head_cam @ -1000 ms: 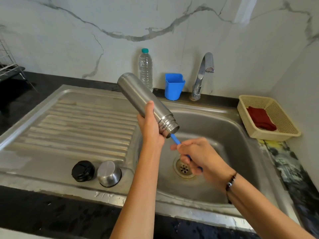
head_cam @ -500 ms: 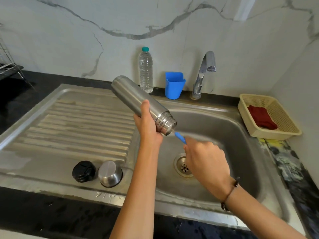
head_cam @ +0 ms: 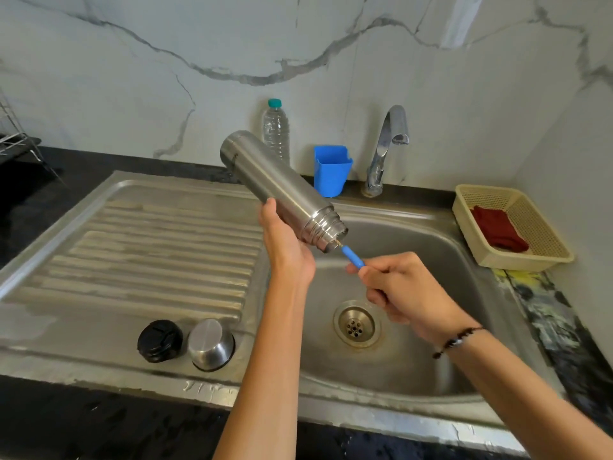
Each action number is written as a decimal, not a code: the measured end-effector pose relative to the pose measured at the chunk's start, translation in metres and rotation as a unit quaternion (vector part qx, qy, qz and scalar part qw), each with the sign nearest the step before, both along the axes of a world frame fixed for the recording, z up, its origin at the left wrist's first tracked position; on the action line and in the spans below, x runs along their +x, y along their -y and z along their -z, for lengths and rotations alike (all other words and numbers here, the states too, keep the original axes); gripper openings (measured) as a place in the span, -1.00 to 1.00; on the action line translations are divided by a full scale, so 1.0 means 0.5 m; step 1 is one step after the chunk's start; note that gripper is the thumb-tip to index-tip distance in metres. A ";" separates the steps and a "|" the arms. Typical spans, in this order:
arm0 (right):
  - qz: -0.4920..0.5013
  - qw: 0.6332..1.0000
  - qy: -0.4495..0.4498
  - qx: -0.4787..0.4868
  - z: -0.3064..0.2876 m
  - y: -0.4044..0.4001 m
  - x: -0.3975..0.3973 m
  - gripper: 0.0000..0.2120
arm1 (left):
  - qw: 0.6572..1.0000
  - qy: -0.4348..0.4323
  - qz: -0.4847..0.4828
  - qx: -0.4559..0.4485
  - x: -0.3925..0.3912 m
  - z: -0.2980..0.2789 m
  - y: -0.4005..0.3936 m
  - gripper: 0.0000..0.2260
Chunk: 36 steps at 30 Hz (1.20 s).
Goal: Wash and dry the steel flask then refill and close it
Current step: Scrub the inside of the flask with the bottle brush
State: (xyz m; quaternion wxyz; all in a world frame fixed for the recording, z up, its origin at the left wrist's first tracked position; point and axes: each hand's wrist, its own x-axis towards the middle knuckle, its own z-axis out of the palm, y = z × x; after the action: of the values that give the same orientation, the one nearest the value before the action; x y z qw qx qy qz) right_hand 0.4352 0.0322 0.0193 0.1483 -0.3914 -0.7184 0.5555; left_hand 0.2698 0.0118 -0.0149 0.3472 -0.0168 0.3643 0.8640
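At the far left edge of the dark counter (head_cam: 39, 200) stands part of a wire rack (head_cam: 13, 141). On the ribbed drainboard (head_cam: 159, 254) of the steel sink, near its front edge, a black stopper (head_cam: 160, 340) sits just beside an upturned steel cup lid (head_cam: 211, 344); whether the two touch cannot be told.

The left hand (head_cam: 288, 252) grips the steel flask (head_cam: 282, 190) from below, its thumb up along the near side and the other fingers hidden behind the body. The flask is held in the air, tilted, its base up toward the back wall and its open threaded mouth pointing down over the left rim of the basin (head_cam: 464, 260). A clear water bottle (head_cam: 276, 131) with a teal cap stands at the back edge, behind the flask's base.

A blue brush handle (head_cam: 352, 256) comes out of the flask's mouth, and the right hand (head_cam: 403, 290) holds it with fingers curled round it, above the drain (head_cam: 355, 326). A dark bead bracelet (head_cam: 459, 340) circles that wrist.

A blue plastic cup (head_cam: 331, 169) stands at the back edge, then the chrome tap (head_cam: 386, 147). At the right edge of the counter a cream basket (head_cam: 544, 260) holds a red cloth (head_cam: 497, 229).
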 end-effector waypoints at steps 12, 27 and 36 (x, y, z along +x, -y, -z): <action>-0.028 0.954 0.141 0.263 0.029 0.033 0.010 -0.75 | 0.999 0.033 0.023 0.030 0.012 0.029 0.019 -0.34; -0.059 0.770 0.307 0.556 0.007 0.068 -0.003 -0.73 | 0.998 0.020 -0.041 -0.054 0.016 -0.006 0.022 -0.58; -0.037 0.794 0.283 0.537 0.034 0.055 -0.003 -0.71 | 0.995 0.019 -0.064 -0.070 0.019 -0.016 0.031 -0.54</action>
State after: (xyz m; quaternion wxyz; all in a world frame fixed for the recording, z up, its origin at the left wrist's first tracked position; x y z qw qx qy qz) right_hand 0.4335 0.0047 0.0025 0.1044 -0.3618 -0.9251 -0.0495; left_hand 0.2795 -0.0035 -0.0070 0.2957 -0.0812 0.4155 0.8564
